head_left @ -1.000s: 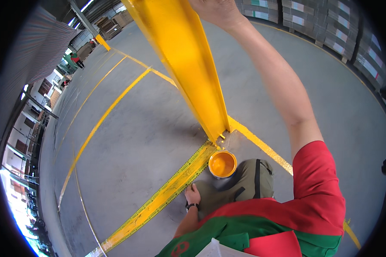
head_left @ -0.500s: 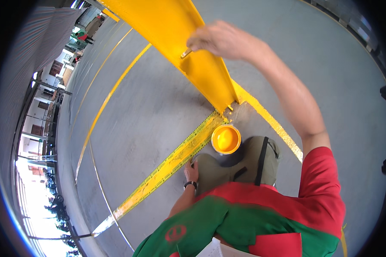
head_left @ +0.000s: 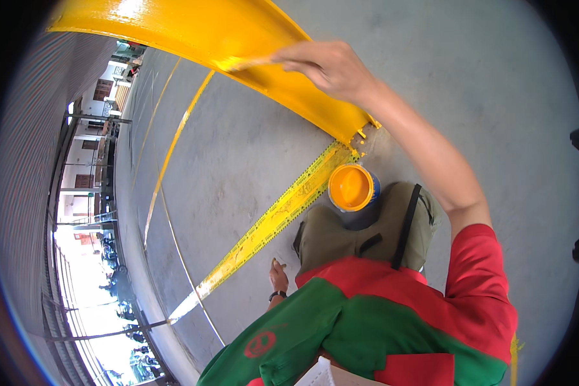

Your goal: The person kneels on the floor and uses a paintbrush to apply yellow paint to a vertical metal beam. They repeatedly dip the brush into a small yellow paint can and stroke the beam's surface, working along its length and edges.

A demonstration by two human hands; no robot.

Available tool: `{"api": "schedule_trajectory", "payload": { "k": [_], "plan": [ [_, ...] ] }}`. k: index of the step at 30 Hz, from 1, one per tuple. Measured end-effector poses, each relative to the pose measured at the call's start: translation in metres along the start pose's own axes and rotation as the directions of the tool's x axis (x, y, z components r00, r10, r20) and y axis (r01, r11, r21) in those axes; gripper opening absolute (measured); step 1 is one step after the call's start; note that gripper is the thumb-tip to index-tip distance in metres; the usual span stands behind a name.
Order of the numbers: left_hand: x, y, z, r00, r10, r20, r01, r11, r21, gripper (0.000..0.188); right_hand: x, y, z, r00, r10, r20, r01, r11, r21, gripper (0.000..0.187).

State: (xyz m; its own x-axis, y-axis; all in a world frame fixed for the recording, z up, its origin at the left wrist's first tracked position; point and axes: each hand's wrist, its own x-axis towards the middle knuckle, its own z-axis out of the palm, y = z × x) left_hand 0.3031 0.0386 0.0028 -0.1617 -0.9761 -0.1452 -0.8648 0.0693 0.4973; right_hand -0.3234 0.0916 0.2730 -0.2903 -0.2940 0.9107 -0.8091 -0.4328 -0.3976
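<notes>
My right hand (head_left: pixel 328 64) is closed round the handle of a paintbrush (head_left: pixel 249 63), which is smeared by motion. The brush lies over the lower edge of a glossy yellow steel beam (head_left: pixel 174 26), where wet paint shines. Between the beam's foot and my knees stands a round tub of orange-yellow paint (head_left: pixel 352 187), without a lid. My left hand (head_left: pixel 278 276), with a dark band at its wrist, hangs low beside my left thigh. Its fingers are loosely apart and nothing shows in them.
Yellow tape (head_left: pixel 283 209) with dark-marked edges runs along the grey floor from the beam's foot. Thinner yellow lines (head_left: pixel 174 141) cross the floor at the left. Yellow paint spots (head_left: pixel 361 143) lie by the beam's base. Parked motorbikes (head_left: pixel 119 276) stand at the far left.
My right hand has moved the brush leftward and up along the beam. My left hand has come away from my thigh and lower. The whole view has shifted and turned.
</notes>
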Motion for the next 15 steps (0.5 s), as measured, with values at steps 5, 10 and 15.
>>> {"api": "schedule_trajectory", "payload": {
  "k": [5, 10, 15],
  "plan": [
    [-0.028, -0.022, -0.02, 0.989, -0.127, 0.077, 0.112, 0.979, 0.17, 0.058, -0.097, 0.021, -0.023, 0.87, 0.423, 0.253, -0.423, 0.904, -0.056, 0.024],
    [-0.033, -0.026, -0.018, 0.983, -0.171, 0.071, 0.16, 0.977, 0.14, 0.057, -0.122, 0.027, -0.014, 0.68, 0.698, 0.224, -0.642, 0.715, -0.278, 0.028],
    [-0.015, -0.023, -0.01, 0.993, -0.036, 0.109, 0.021, 0.99, 0.136, 0.054, -0.068, 0.019, 0.011, 0.672, 0.727, 0.141, -0.702, 0.685, -0.194, 0.03]
  ]
}}
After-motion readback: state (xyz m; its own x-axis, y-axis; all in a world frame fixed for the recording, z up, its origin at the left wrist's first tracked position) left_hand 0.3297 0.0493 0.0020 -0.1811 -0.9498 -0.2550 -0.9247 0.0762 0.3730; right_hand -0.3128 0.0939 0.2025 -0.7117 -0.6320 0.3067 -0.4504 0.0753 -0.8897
